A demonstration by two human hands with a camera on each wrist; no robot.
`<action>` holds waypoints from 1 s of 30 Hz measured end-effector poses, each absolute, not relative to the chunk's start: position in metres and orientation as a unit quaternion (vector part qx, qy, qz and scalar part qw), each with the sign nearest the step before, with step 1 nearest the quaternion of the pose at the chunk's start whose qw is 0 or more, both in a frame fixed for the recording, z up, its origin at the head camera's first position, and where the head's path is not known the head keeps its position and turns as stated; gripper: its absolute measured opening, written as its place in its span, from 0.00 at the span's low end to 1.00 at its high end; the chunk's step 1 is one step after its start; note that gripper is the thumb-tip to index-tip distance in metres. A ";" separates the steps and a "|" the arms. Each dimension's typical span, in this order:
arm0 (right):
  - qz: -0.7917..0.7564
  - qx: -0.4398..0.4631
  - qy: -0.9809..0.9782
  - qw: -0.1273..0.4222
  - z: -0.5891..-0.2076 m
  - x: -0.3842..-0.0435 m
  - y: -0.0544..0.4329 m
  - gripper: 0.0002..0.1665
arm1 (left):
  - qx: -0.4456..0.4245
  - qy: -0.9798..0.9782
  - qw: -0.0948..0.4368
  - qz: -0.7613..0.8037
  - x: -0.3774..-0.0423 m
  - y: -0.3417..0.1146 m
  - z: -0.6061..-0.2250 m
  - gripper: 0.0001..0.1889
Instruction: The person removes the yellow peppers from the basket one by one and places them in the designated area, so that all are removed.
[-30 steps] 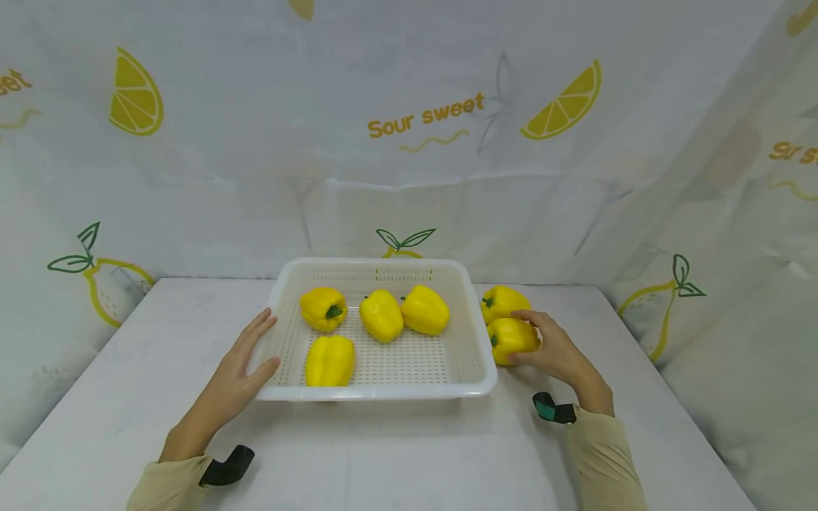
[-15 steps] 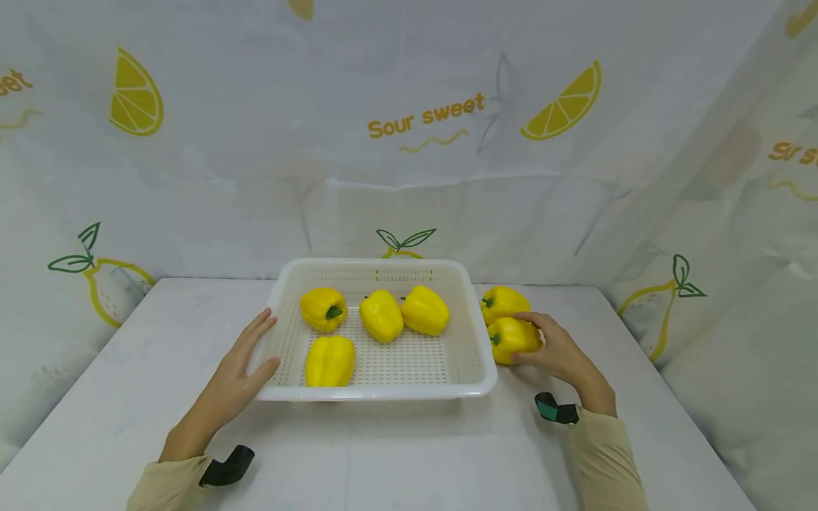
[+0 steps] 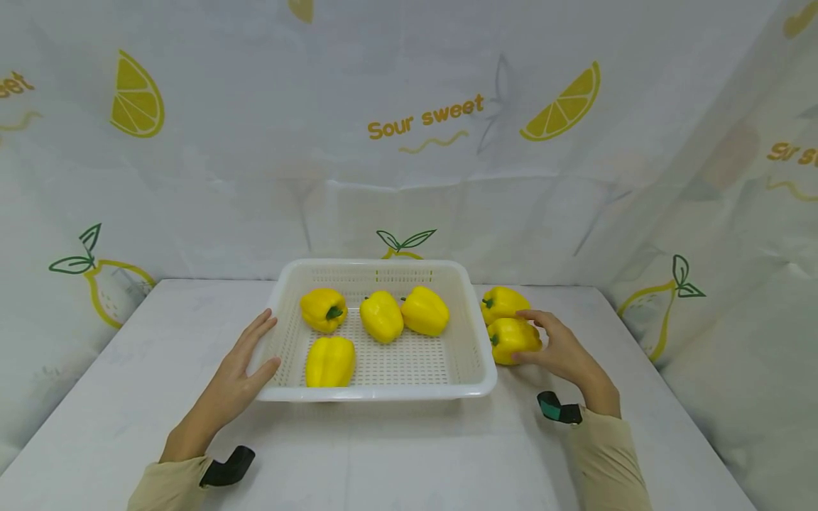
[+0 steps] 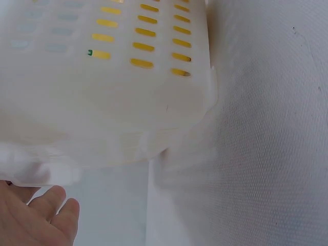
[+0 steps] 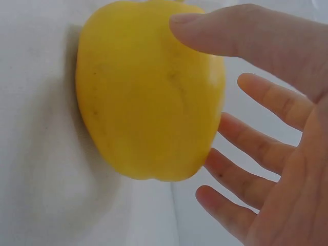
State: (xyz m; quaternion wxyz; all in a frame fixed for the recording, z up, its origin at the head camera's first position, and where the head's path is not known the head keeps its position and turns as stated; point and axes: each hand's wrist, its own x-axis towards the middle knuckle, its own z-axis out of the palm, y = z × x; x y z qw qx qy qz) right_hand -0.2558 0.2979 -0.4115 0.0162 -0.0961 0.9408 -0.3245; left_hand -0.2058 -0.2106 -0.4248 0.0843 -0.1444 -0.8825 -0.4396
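Left of the white plastic basket [image 3: 409,391], my left hand [image 3: 225,387] rests along the rim with fingers extended and thumb spread. In the left wrist view, part of the left hand [image 4: 38,218] shows beside the rim. My right hand [image 3: 569,358] is at the nearer of two yellow bell peppers [image 3: 514,341] on the table right of the basket. The right wrist view shows its thumb overlapping this pepper [image 5: 148,97], the other fingers spread loosely, their tips near its side, and a gap before the palm. Behind it lies the other yellow bell pepper [image 3: 505,303].
Several yellow bell peppers lie inside the basket, one near its front wall [image 3: 330,362]. The white-covered table [image 3: 396,461] meets a white curtain [image 3: 243,199] printed with lemons at the back. Both wrists carry black straps.
My right hand and wrist have shifted slightly to the right, while the pepper beside it has stayed nearly in place. The left hand and the basket have not moved.
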 end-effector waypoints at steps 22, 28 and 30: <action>-0.331 -0.140 0.933 -0.026 -0.386 -0.242 0.285 0.43 | -0.143 -0.883 0.083 -0.440 -0.206 -0.210 -0.425 0.33; -0.336 -0.156 0.928 -0.042 -0.382 -0.240 0.279 0.41 | -0.139 -0.882 0.076 -0.444 -0.206 -0.211 -0.423 0.34; -0.334 -0.157 0.928 -0.045 -0.380 -0.239 0.276 0.41 | -0.140 -0.881 0.078 -0.445 -0.205 -0.210 -0.423 0.34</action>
